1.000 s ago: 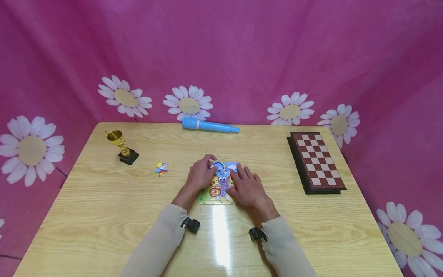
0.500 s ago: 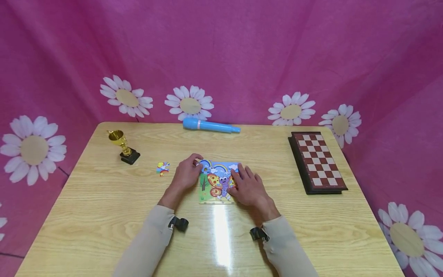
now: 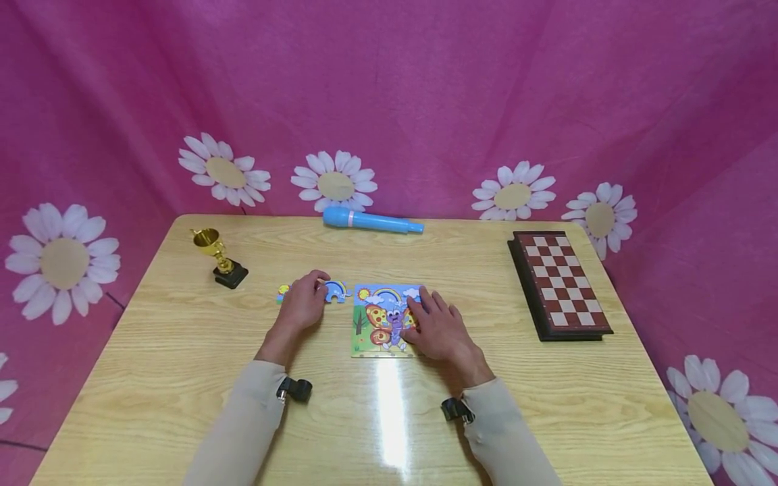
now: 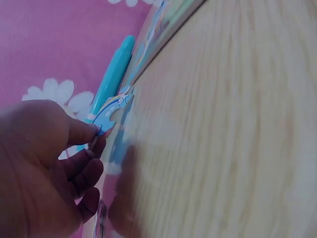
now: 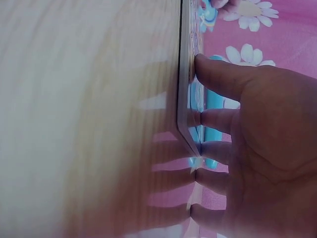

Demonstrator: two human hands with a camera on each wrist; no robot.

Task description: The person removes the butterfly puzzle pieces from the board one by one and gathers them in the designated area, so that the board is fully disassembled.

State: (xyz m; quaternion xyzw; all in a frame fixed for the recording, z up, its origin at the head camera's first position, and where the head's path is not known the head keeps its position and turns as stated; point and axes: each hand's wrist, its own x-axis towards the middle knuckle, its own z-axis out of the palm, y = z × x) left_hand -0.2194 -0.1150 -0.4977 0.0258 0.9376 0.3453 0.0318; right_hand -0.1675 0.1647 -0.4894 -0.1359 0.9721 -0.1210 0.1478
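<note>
A jigsaw puzzle piece (image 3: 334, 289) with a rainbow on blue is pinched between thumb and fingers of my left hand (image 3: 301, 302). The left wrist view shows this piece (image 4: 106, 116) close over the table, its notched edge facing out. Just right of it lies the puzzle board (image 3: 365, 347), with a purple butterfly, a tree, a sun and a rainbow. My right hand (image 3: 439, 329) rests on the board's right side, fingers spread, covering part of the picture. Another puzzle piece (image 3: 283, 290), with a yellow sun, lies partly hidden behind my left hand.
A gold trophy cup (image 3: 221, 260) on a black base stands at the left. A blue microphone-shaped toy (image 3: 373, 221) lies along the back edge. On the right is a folded chessboard box (image 3: 560, 283). Behind hangs a pink cloth (image 3: 413, 101) with white daisies.
My left hand has moved left off the board with the rainbow piece, uncovering the board's left side and partly covering the loose sun piece. My right hand has stayed on the board.
</note>
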